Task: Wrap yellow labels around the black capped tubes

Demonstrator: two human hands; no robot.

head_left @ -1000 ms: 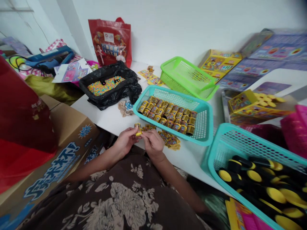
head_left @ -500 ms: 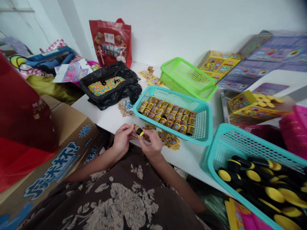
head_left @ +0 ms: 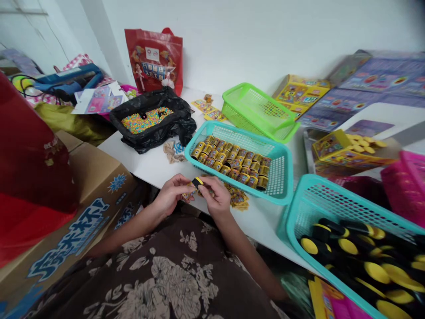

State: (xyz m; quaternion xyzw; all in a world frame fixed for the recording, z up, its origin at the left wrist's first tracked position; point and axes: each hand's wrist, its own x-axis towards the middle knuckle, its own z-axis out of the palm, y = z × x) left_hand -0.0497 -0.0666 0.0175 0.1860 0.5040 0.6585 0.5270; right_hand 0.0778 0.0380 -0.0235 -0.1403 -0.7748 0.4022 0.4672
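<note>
Between my two hands, above the front edge of the table, is a small black container with a yellow rim point(head_left: 198, 181). My right hand point(head_left: 217, 198) is closed around it with thumb and fingers. My left hand point(head_left: 171, 194) is pinched on a colourful printed label point(head_left: 188, 195) at the container's lower left side; how far the label wraps round it is hidden by the fingers. Close behind my hands, a turquoise basket point(head_left: 285, 177) holds rows of small labelled containers point(head_left: 229, 158). A pile of loose yellow printed labels point(head_left: 239, 198) lies beside my right hand.
A second turquoise basket point(head_left: 294, 208) at the right holds black containers with yellow ends. Behind are a green basket point(head_left: 245, 95) and a black-lined tub point(head_left: 116, 119) of coloured beads. A cardboard box point(head_left: 96, 177) stands left. A crumpled cloth point(head_left: 173, 153) lies on the table.
The container has been turned in my hands, so its yellow rim now faces upward instead of down to the right. My right hand has shifted slightly right; the view has moved a little.
</note>
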